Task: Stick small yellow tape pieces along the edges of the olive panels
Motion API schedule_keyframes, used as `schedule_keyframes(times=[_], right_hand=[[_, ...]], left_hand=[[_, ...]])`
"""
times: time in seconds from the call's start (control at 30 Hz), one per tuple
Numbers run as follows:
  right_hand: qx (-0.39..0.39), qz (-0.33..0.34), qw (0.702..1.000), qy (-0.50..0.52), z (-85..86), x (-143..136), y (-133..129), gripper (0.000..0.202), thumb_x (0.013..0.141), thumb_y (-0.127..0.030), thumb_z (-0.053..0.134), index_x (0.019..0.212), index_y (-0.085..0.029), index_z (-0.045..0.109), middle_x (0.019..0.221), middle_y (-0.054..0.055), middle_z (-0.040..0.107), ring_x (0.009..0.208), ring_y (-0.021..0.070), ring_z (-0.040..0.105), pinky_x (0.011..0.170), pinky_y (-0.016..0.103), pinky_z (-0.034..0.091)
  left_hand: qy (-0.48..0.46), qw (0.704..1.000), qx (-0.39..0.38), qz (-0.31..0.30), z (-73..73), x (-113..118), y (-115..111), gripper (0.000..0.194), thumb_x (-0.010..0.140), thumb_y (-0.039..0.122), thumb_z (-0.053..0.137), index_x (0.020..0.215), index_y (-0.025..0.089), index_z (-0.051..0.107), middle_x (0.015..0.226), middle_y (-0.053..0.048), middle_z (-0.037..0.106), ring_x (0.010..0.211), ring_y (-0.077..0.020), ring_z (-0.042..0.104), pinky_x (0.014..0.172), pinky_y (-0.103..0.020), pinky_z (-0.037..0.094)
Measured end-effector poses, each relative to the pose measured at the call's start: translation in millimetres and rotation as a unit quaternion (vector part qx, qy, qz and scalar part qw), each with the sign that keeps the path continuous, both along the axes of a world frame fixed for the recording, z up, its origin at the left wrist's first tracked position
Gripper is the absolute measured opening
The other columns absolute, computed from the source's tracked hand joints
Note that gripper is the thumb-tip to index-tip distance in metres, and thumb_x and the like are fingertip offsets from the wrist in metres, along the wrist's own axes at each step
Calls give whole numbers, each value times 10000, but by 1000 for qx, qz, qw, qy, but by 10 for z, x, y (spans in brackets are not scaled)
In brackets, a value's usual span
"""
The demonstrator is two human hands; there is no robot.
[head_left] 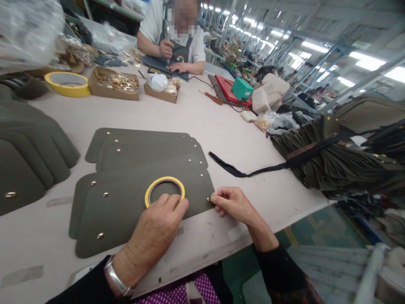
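Observation:
My left hand (161, 223) is closed on the near side of a yellow tape roll (150, 188), which rests over an olive-green panel (126, 219). At that panel's right corner, the fingertips of my right hand (229, 202) pinch beside a small gold stud (209, 199); whether they grip the stud itself is hard to tell. More green panels (148, 147) overlap behind, with metal studs near their ends. A silver bracelet (115, 276) circles my left wrist.
Green panels (28, 147) are piled at the left. Behind stand a wide yellow tape roll (68, 84) and a box of metal parts (114, 86). A person (177, 46) works across the table. A black strip (234, 169) reaches a stack of green pieces (310, 156) on the right.

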State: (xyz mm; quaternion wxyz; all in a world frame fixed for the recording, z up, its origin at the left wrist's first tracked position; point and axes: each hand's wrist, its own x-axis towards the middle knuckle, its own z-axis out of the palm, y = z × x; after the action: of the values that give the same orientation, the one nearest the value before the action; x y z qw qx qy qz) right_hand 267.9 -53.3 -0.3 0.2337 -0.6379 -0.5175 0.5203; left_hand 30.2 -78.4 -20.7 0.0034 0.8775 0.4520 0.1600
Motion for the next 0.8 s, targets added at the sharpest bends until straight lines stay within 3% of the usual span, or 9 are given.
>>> schedule_keyframes(times=[0.13,0.4,0.53,0.6,0.67,0.73,0.8], right_hand=[[35,49,994,-86,-27,-63,-1,146,800,-281,604,761,-154,664,557,-22,591,467,81,504,439,181,388],[144,136,951,-237,111,-188,38,142,799,-166,578,696,-171,676,605,-14,639,557,103,532,537,216,356],[127,148,946,-259,126,-221,74,108,798,-157,588,718,-171,660,604,-9,638,565,116,549,543,225,359],[112,135,952,-251,116,-204,87,100,791,-167,622,885,-168,654,571,-26,621,559,125,562,549,226,378],[107,117,960,-231,108,-154,82,287,798,-209,654,1075,-165,592,534,-55,594,538,133,568,543,227,396],[141,103,960,-220,116,-83,53,283,826,-254,653,1085,-171,575,570,-49,607,545,133,575,544,231,415],[227,125,938,-231,141,-14,7,113,869,-251,610,954,-177,614,685,-1,648,618,136,592,592,244,443]], left_hand=[[8,1000,-6,-2,-10,-2,-1,136,831,82,548,881,204,583,846,-31,595,769,-232,522,654,-357,463],[-5,1000,-14,3,-7,-18,-16,150,831,76,548,887,210,585,844,-22,593,784,-227,516,682,-355,441],[-11,1000,-14,9,-11,-23,-19,138,839,85,544,865,215,582,830,-16,589,773,-220,511,675,-348,428],[-14,1000,-17,8,-10,-24,-14,134,844,90,538,865,214,585,831,-18,588,773,-218,509,676,-345,426],[-17,1000,-18,8,-5,-24,-10,141,847,87,525,867,211,588,835,-24,589,780,-218,508,679,-341,427],[-21,1000,-17,8,2,-24,-8,155,847,77,510,861,210,589,832,-27,589,778,-217,506,676,-337,427],[-24,1000,-19,5,11,-25,-8,164,843,68,504,851,209,587,828,-29,591,775,-217,507,679,-336,431]])
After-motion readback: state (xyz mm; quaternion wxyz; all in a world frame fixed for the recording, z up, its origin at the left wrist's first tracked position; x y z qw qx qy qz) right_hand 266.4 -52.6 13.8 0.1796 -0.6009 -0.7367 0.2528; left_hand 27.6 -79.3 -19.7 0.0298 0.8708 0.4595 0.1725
